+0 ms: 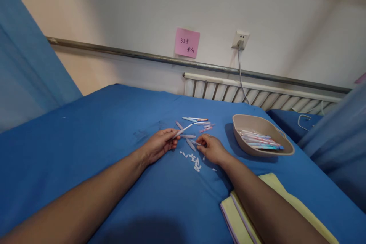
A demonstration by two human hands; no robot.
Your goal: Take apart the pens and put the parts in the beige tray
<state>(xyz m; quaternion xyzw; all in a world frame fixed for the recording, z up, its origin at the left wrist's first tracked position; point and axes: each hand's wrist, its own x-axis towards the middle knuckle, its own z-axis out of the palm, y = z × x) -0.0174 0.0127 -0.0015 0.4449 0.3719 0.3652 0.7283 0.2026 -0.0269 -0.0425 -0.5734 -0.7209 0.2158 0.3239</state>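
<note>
My left hand [160,145] rests on the blue sheet [94,148] and pinches a thin white pen [183,130] that points up and to the right. My right hand [212,148] lies close beside it, fingers curled on a small pen part [196,143] that I cannot make out clearly. Between and just below the hands lies a heap of small white pieces [194,161]. Several loose pens [197,122] lie just beyond the hands.
A beige tray [259,151] holding several pens stands to the right. A yellow folded cloth [237,217] lies under my right forearm. Behind are a white radiator [257,93], a wall socket with a cable [240,40] and a pink note [187,42].
</note>
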